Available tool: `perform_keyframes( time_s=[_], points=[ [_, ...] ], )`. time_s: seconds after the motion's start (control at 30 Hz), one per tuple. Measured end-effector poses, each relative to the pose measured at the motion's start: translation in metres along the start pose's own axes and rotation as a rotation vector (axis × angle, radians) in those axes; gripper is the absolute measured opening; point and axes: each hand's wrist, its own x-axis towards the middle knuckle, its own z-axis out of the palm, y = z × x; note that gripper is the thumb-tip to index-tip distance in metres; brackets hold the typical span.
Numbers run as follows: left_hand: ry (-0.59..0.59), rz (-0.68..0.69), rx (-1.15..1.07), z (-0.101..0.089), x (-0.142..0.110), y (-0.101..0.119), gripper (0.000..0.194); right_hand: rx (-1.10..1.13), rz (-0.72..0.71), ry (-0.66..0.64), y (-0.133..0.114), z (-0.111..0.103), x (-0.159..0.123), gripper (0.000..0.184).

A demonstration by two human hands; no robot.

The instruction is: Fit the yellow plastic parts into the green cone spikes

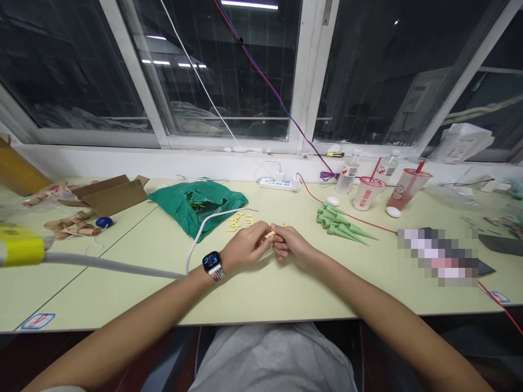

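My left hand and right hand meet at 12 o'clock. My left hand pinches a tiny yellow piece, while my right curls closed against it; I cannot tell whether the right has hold too. The piece could slip from this small pinch and get lost among the loose yellow pieces at 11 o'clock, or a white cable by my left wrist could catch my arm. At 11 o'clock, a green plastic bag holds yellow-green bits. At 2 o'clock, a plastic cup hides its contents; a second cup holds pinkish liquid.
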Motion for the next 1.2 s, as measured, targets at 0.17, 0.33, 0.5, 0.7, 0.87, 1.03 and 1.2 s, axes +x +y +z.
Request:
perform_keyframes(
  time_s=[0.17, 0.33, 0.5, 0.7, 0.87, 1.03, 1.2],
  points=[
    [0.017, 0.18, 0.286, 0.0, 0.0, -0.003, 0.017, 0.029, 0.079, 0.042, -0.002, -0.002, -0.002, 0.056],
    [0.054, 0.31, 0.507, -0.002, 0.005, -0.002, 0.021, 0.035, 0.133, 0.056, -0.002, -0.002, -0.003, 0.054],
    [0.063, 0.282, 0.51, 0.0, 0.009, -0.001, 0.026, 0.011, 0.162, 0.061, 0.001, -0.002, -0.002, 0.05],
    [-0.001, -0.197, -0.033, 0.006, 0.007, 0.001, 0.037, -0.11, 0.007, 0.106, 0.01, 0.006, -0.001, 0.037],
    [-0.034, -0.61, -0.728, 0.003, 0.014, -0.002, 0.042, -0.534, -0.379, 0.162, 0.005, 0.01, -0.012, 0.026],
    [0.022, -0.578, -0.956, -0.005, 0.015, -0.002, 0.02, -0.521, -0.375, 0.162, 0.0, 0.007, -0.013, 0.021],
    [0.014, -0.458, -0.926, -0.007, 0.014, 0.001, 0.013, -0.393, -0.313, 0.18, 0.007, 0.0, -0.002, 0.028]
  ],
)
